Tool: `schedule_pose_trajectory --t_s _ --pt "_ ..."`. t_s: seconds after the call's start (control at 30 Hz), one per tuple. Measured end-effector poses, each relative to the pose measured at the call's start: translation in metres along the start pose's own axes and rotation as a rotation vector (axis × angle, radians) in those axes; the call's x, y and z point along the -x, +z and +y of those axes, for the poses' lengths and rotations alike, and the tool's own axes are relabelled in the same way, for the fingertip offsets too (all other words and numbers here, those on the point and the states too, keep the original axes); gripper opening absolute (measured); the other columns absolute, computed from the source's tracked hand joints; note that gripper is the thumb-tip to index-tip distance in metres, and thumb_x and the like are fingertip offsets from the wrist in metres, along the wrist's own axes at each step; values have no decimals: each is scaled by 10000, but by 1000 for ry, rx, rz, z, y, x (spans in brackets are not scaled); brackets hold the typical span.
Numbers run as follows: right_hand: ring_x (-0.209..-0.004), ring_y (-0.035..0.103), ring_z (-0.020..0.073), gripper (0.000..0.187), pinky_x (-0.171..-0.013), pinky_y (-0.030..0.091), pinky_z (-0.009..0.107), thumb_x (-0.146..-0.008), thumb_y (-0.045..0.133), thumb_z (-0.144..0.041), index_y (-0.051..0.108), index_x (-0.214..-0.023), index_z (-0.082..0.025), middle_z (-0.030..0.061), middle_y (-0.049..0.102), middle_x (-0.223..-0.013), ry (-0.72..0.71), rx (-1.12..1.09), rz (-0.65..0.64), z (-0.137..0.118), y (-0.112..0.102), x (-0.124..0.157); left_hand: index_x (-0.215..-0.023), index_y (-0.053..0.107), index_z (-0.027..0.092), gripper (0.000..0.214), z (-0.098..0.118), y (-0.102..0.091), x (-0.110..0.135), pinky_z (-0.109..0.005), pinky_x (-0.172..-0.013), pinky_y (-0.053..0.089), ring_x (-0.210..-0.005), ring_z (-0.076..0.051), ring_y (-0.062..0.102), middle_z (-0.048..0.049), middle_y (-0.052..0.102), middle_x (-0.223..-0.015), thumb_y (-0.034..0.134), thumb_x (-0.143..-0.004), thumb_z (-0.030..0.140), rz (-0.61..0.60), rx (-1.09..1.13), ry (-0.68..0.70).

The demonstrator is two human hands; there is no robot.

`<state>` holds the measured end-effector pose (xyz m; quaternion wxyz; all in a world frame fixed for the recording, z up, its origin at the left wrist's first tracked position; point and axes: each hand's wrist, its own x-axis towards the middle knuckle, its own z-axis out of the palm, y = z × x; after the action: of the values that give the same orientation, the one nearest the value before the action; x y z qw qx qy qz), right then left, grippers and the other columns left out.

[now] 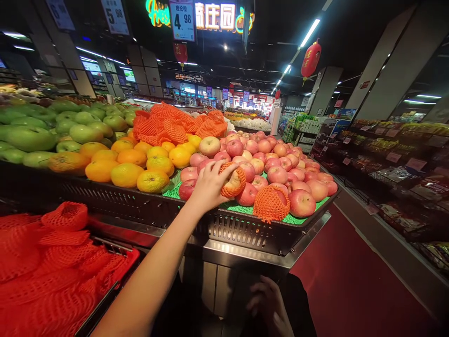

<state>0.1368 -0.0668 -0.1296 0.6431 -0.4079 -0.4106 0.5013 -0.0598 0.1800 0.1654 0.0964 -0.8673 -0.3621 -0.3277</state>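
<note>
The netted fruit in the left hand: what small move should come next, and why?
Perhaps settle the netted fruit among the apples, then loosen the left hand: the orange net already wraps part of the fruit, the hand is near the front edge of the black tray, and another netted apple lies nearby.

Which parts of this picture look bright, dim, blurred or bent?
Head view: the left hand and netted fruit are well lit and fairly sharp; the right hand is dim and somewhat blurred; the neon sign glows; the large pillar at right leans, probably from wide-angle distortion.
</note>
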Motion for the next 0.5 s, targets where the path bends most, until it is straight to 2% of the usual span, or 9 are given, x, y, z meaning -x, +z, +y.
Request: schedule_pose_trajectory --t_s 0.1,0.2,0.37,0.5 --pt "-827 691 338 723 -703 535 498 -789 587 -824 583 -1385 -415 116 660 -1202 2 6 3 -1 -2 -1 -1577 431 255 1072 -10 -10 3 -588 -1226 308 -1449 -376 364 -134 424 -1571 960 -668 464 -108 94 39" --pt "-797 692 346 715 -683 541 512 -747 595 -846 615 -1342 -450 92 671 -1167 0 36 -3 -3 -4 -1 -1542 382 292 950 -18 -16 13 -611 -1235 280 -1473 -347 350 -116 424 -1552 831 -776 630 -161 211 83" --pt "-863 697 368 612 -745 559 580 -834 473 -789 602 -1363 -511 79 663 -1234 -6 94 -2 -6 -1 -2 -1488 294 245 898 -27 -7 29 -642 -1223 315 -1476 -368 349 -168 399 -1534 794 -830 594 -83 186 165" --pt "-816 709 389 589 -686 570 611 -811 443 -803 628 -1314 -557 73 692 -1179 -30 150 -13 -4 3 -8 -1510 287 268 927 -27 -3 39 -689 -1231 298 -1518 -405 266 -185 312 -1582 659 -838 787 -35 144 147"
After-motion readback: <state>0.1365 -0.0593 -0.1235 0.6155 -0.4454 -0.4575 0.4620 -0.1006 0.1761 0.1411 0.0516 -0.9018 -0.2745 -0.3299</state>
